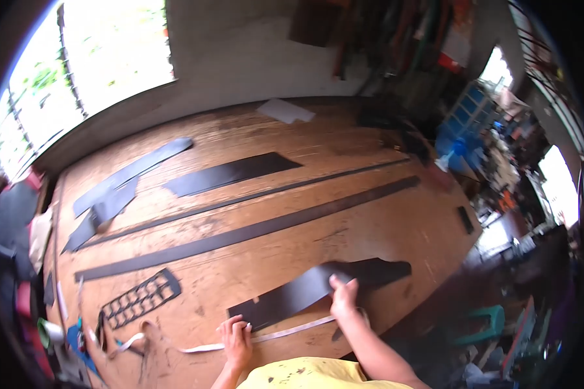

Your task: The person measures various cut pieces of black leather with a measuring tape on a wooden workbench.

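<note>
A dark leather-like strip (285, 295) lies in front of me, its middle bowed up off the table. My right hand (344, 298) grips its near edge, thumb on top and the other fingers mostly hidden. At the strip's left end, my left hand (235, 337) rests with fingers stretched out, the tips touching the corner. Beneath the strip's near edge runs a whitish measuring tape (295, 329), passing close to both hands. Its loose part curls away to the left on the wooden table (201, 301).
Further back lie a long dark strip (253, 228), a thin strip (259, 190) and several cut dark pieces (237, 174). A black slotted template (143, 298) sits at left, near blue-handled scissors (78, 340). A green stool (483, 324) stands at right.
</note>
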The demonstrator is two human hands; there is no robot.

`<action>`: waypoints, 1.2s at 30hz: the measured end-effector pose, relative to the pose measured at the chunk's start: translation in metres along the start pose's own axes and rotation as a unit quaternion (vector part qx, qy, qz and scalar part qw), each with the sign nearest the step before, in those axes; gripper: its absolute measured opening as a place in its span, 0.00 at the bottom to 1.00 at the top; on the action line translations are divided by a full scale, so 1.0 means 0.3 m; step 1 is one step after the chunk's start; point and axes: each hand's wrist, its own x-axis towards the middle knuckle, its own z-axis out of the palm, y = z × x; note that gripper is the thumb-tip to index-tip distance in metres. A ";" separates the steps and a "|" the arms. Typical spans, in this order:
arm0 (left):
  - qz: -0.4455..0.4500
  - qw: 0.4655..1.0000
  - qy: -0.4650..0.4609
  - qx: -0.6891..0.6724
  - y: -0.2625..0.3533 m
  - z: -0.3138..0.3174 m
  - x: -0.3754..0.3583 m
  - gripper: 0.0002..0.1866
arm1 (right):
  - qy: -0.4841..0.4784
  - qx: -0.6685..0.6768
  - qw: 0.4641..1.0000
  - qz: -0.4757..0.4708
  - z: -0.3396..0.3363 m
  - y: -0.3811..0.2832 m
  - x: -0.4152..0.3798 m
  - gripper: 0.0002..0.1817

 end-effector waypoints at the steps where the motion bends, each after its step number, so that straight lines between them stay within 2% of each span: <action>1: -0.016 1.000 0.024 -0.007 -0.013 0.007 -0.011 0.07 | -0.021 -0.026 0.999 0.002 0.067 -0.141 -0.010 0.26; 2: -0.029 0.998 0.048 -0.016 -0.027 0.014 -0.020 0.07 | -0.027 0.030 0.998 -0.043 0.147 -0.272 -0.015 0.25; 3: -0.039 0.998 0.055 -0.002 -0.032 0.017 -0.028 0.07 | -0.045 0.053 0.996 -0.047 0.195 -0.357 0.050 0.25; 4: -0.039 0.997 0.073 -0.010 -0.039 0.025 -0.031 0.06 | -0.136 0.110 0.974 -0.146 0.267 -0.541 -0.030 0.23; 6: -0.037 0.997 0.066 -0.009 -0.043 0.029 -0.027 0.05 | -0.275 0.098 0.917 -0.271 0.348 -0.780 -0.105 0.21; 8: -0.034 0.997 0.075 -0.001 -0.047 0.036 -0.026 0.05 | -0.447 0.040 0.856 -0.258 0.392 -0.960 -0.203 0.19; 9: -0.029 0.997 0.075 0.003 -0.049 0.038 -0.027 0.06 | -0.529 -0.043 0.813 -0.238 0.399 -1.028 -0.235 0.18; 10: -0.034 0.996 0.086 0.008 -0.049 0.039 -0.027 0.06 | -0.601 -0.077 0.774 -0.183 0.429 -1.086 -0.284 0.18; 12: -0.022 0.997 0.071 0.023 -0.051 0.042 -0.029 0.06 | -0.665 -0.237 0.702 -0.098 0.487 -1.096 -0.222 0.17; 13: -0.015 0.997 0.074 0.029 -0.055 0.045 -0.029 0.06 | -0.695 -0.278 0.658 -0.085 0.529 -1.058 -0.177 0.20; 14: -0.021 0.995 0.086 0.034 -0.047 0.041 -0.027 0.06 | -0.693 -0.360 0.621 -0.064 0.563 -0.995 -0.108 0.21; 15: -0.015 0.996 0.080 0.037 -0.036 0.035 -0.023 0.06 | -0.644 -0.443 0.608 -0.139 0.574 -0.924 -0.077 0.26; 16: -0.008 0.997 0.073 0.039 -0.032 0.031 -0.017 0.06 | -0.647 -0.503 0.555 -0.140 0.595 -0.821 -0.006 0.27; 17: -0.006 0.997 0.069 0.042 -0.037 0.034 -0.017 0.06 | -0.680 -0.547 0.474 -0.121 0.622 -0.736 0.049 0.27; 18: -0.008 0.996 0.076 0.045 -0.037 0.037 -0.016 0.06 | -0.661 -0.591 0.450 -0.101 0.623 -0.646 0.086 0.24; 21: -0.025 0.997 0.055 0.052 -0.029 0.035 -0.019 0.07 | -0.601 -0.662 0.432 -0.122 0.584 -0.359 0.253 0.21; 24: -0.005 0.996 0.077 0.035 -0.002 0.023 0.007 0.07 | -0.526 -0.718 0.412 -0.197 0.532 -0.280 0.261 0.21; 25: -0.017 0.998 0.048 0.023 0.019 0.011 0.015 0.08 | -0.525 -0.717 0.415 -0.192 0.526 -0.265 0.256 0.21; 27: 0.020 0.998 0.057 0.003 0.058 0.002 0.092 0.07 | -0.615 -0.623 0.461 -0.150 0.514 -0.244 0.250 0.20; 28: 0.054 0.996 0.071 -0.014 0.077 0.001 0.133 0.07 | -0.614 -0.625 0.460 -0.143 0.511 -0.243 0.234 0.20; 30: 0.055 0.997 0.046 -0.009 0.038 0.044 0.172 0.07 | -0.620 -0.614 0.472 -0.128 0.503 -0.260 0.206 0.19; 32: -0.013 0.998 0.045 0.038 -0.043 0.107 0.184 0.08 | -0.623 -0.615 0.469 -0.112 0.491 -0.331 0.214 0.22; 34: 0.005 0.998 0.039 0.054 -0.036 0.106 0.190 0.08 | -0.670 -0.650 0.345 -0.094 0.466 -0.434 0.236 0.28; 36: 0.007 0.997 0.038 0.068 -0.023 0.094 0.186 0.08 | -0.624 -0.725 0.272 -0.105 0.414 -0.501 0.286 0.30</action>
